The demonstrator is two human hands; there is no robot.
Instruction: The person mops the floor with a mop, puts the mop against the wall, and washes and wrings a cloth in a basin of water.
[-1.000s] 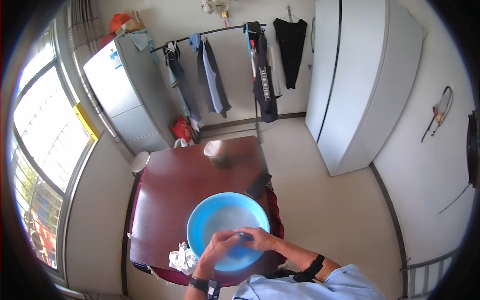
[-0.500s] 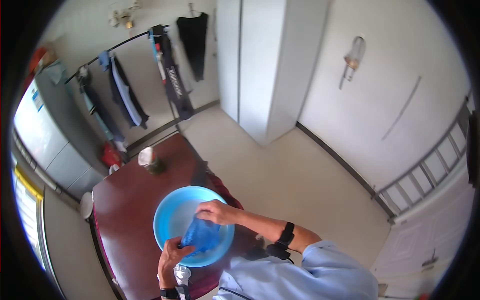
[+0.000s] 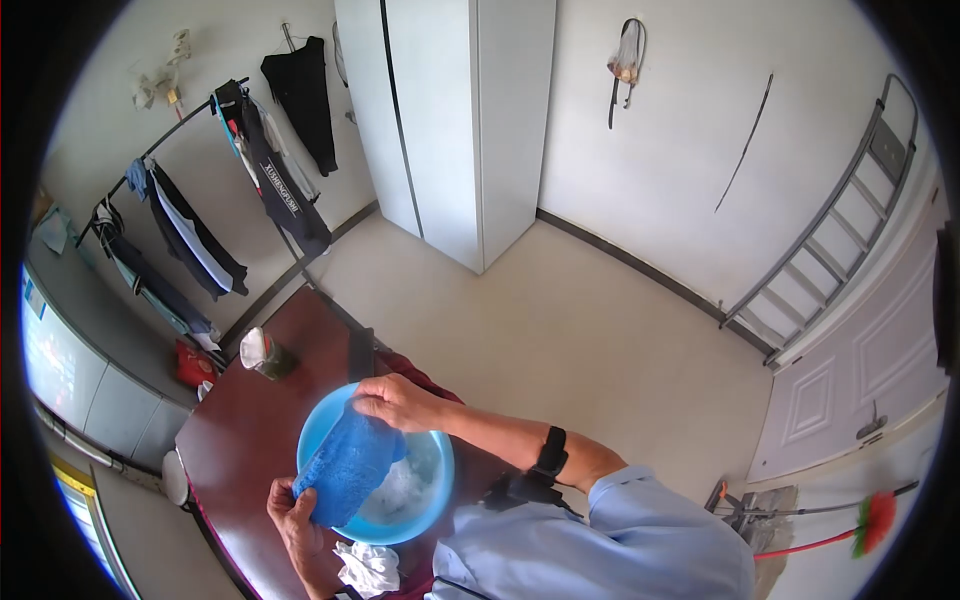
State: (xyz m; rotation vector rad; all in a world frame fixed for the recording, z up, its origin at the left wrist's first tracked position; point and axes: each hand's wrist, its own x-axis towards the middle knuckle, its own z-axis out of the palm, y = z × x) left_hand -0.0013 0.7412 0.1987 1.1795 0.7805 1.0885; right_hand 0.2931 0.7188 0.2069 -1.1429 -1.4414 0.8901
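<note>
A wet-looking blue cloth (image 3: 350, 465) is stretched between my two hands over a light blue basin (image 3: 443, 500). My left hand (image 3: 295, 518) pinches its lower left end, just outside the basin's rim. At the upper end, my right hand (image 3: 398, 402) grips the cloth with fingers closed, above the far side of the basin. Foamy water (image 3: 408, 488) shows in the basin beside the cloth. Close to my left wrist lies a crumpled white cloth or paper (image 3: 367, 568).
The basin stands on a dark red table (image 3: 230, 440), with a jar (image 3: 268, 353) behind it. A clothes rack (image 3: 180, 125), a tall white cabinet (image 3: 435, 120), a ladder (image 3: 830, 240) and a door (image 3: 840, 380) surround the floor (image 3: 570, 330).
Both hands have raised the blue cloth from inside the basin and spread it wider, the left hand moving out past the rim. The camera view has turned right.
</note>
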